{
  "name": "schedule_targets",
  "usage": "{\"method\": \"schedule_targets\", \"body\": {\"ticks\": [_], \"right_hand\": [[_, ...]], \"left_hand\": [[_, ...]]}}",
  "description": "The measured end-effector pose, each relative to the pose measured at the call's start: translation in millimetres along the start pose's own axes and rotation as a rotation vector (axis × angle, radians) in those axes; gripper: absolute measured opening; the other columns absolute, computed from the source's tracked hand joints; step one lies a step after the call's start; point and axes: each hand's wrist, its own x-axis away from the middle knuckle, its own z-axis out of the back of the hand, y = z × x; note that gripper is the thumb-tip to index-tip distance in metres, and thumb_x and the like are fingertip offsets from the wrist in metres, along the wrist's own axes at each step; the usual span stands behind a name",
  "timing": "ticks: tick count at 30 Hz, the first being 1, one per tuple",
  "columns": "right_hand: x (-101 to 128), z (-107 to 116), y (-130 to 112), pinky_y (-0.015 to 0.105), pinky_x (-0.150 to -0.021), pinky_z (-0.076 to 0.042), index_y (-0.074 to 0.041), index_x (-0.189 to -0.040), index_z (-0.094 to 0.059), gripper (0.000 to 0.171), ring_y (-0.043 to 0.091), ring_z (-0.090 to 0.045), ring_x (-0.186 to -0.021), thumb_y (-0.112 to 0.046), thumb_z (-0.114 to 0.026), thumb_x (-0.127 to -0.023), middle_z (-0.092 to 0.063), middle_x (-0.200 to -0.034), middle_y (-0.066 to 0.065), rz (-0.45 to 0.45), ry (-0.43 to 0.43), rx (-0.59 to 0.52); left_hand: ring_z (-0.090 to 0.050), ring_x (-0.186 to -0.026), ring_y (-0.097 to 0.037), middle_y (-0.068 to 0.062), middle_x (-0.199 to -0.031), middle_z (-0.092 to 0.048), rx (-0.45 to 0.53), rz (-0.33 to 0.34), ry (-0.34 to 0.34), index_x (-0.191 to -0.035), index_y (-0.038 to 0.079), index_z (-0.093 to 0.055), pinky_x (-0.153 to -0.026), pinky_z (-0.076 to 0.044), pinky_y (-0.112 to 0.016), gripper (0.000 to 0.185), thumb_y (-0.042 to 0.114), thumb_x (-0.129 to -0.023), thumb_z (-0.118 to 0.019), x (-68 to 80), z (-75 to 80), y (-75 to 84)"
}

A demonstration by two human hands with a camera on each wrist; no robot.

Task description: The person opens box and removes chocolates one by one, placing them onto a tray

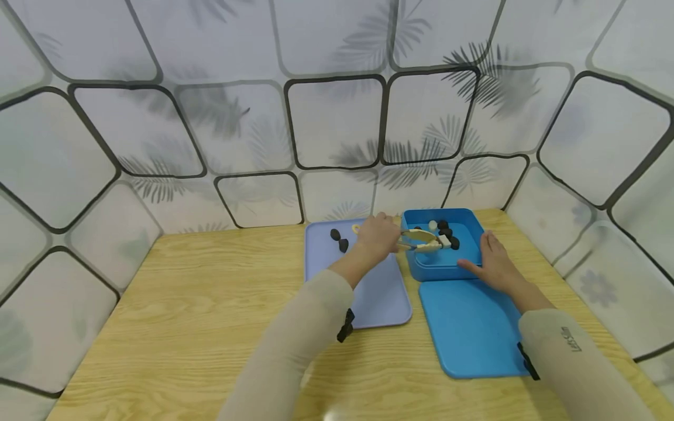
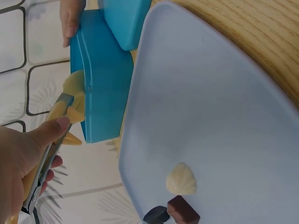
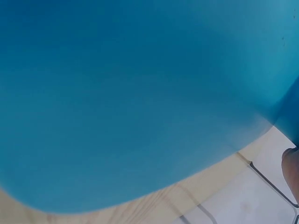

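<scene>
Left hand: we see the left hand (image 1: 376, 235) gripping a pair of yellow tongs (image 1: 421, 240), fingers and thumb curled round the handles, reaching across from the lavender tray into the blue box.
Tongs: their tips sit over the inside of the blue box (image 1: 442, 266), right among the small pieces there; we cannot tell whether they have one pinched.
Right hand: we have the right hand (image 1: 492, 263) flat against the near right side of the blue box, fingers straight and relaxed, holding nothing, just touching the wall.
Blue box: it stands at the far edge of the desk (image 1: 184, 304), right of centre, with dark pebbles (image 1: 447, 234) and a pale round piece (image 1: 433, 224) inside.
Blue lid: the lid (image 1: 474, 333) lies flat on the desk just in front of the box, under the right forearm.
Lavender tray: the tray (image 1: 379, 298) lies just left of the box, touching or nearly touching it.
On the tray: at its far end we spot two dark pieces (image 1: 339, 240); the left wrist view adds a cream shell (image 2: 181, 179) and a brown block (image 2: 183, 211) beside a dark piece.
</scene>
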Motion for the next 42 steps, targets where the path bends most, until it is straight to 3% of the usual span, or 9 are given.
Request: {"method": "schedule_targets", "body": {"ticks": [5, 10, 15, 22, 31, 37, 42], "right_hand": [[0.6, -0.9, 0.3, 0.066, -0.107, -0.011, 0.016, -0.142, 0.007, 0.108, 0.056, -0.001, -0.136, -0.06, -0.049, -0.09, 0.005, -0.149, 0.039, -0.006, 0.004, -0.009], [2.5, -4.5, 1.1, 0.066, -0.107, -0.012, 0.016, -0.142, 0.006, 0.109, 0.055, -0.002, -0.137, -0.06, -0.05, -0.089, 0.004, -0.149, 0.039, -0.016, 0.002, -0.01], [2.8, -4.8, 1.6, 0.067, -0.107, -0.012, 0.015, -0.143, 0.007, 0.11, 0.055, -0.001, -0.137, -0.061, -0.05, -0.089, 0.005, -0.149, 0.038, -0.021, 0.005, -0.006], [1.1, -2.8, 2.9, 0.067, -0.107, -0.012, 0.015, -0.142, 0.009, 0.11, 0.055, -0.001, -0.136, -0.061, -0.049, -0.089, 0.006, -0.149, 0.038, -0.023, 0.006, -0.006], [2.5, -0.6, 0.8, 0.068, -0.106, -0.013, 0.016, -0.142, 0.007, 0.11, 0.056, -0.002, -0.136, -0.061, -0.05, -0.089, 0.005, -0.149, 0.038, -0.023, 0.017, -0.018], [2.3, -1.5, -0.1, 0.068, -0.106, -0.014, 0.015, -0.143, 0.007, 0.11, 0.056, -0.002, -0.136, -0.06, -0.051, -0.089, 0.004, -0.149, 0.038, -0.018, 0.017, -0.024], [1.2, -3.1, 0.7, 0.067, -0.106, -0.013, 0.014, -0.143, 0.008, 0.11, 0.055, -0.001, -0.136, -0.06, -0.051, -0.089, 0.005, -0.149, 0.038, -0.016, 0.014, -0.028]], "left_hand": [[-0.054, -0.097, -0.012, 0.005, -0.102, -0.062, 0.004, -0.005, 0.036, -0.109, 0.023, -0.069, -0.08, -0.05, -0.026, 0.039, 0.054, -0.085, -0.06, 1.6, 0.5, -1.7], [-0.055, -0.096, -0.012, 0.004, -0.102, -0.062, 0.009, 0.004, 0.028, -0.107, 0.024, -0.069, -0.079, -0.052, -0.026, 0.041, 0.057, -0.086, -0.056, 5.8, 4.3, -3.9], [-0.055, -0.096, -0.011, 0.005, -0.101, -0.062, 0.004, 0.031, 0.031, -0.11, 0.025, -0.068, -0.078, -0.052, -0.026, 0.044, 0.059, -0.086, -0.053, 10.3, 7.1, -10.8], [-0.057, -0.092, -0.012, 0.004, -0.097, -0.062, 0.043, 0.081, 0.07, -0.101, 0.023, -0.071, -0.075, -0.053, -0.025, 0.045, 0.061, -0.084, -0.055, 16.8, 0.8, -24.0], [-0.059, -0.098, -0.016, -0.002, -0.107, -0.065, 0.151, 0.053, 0.2, -0.111, 0.014, -0.068, -0.083, -0.05, -0.024, 0.049, 0.054, -0.085, -0.058, 44.8, -13.6, -43.4], [-0.062, -0.085, -0.016, -0.001, -0.094, -0.068, 0.147, 0.1, 0.38, -0.102, 0.013, -0.072, -0.073, -0.053, -0.022, 0.049, 0.056, -0.08, -0.063, 69.7, -27.3, -51.1], [-0.063, -0.084, -0.017, -0.002, -0.09, -0.068, 0.162, 0.127, 0.449, -0.096, 0.011, -0.072, -0.071, -0.054, -0.025, 0.049, 0.056, -0.077, -0.065, 86.3, -39.7, -59.8]]}}
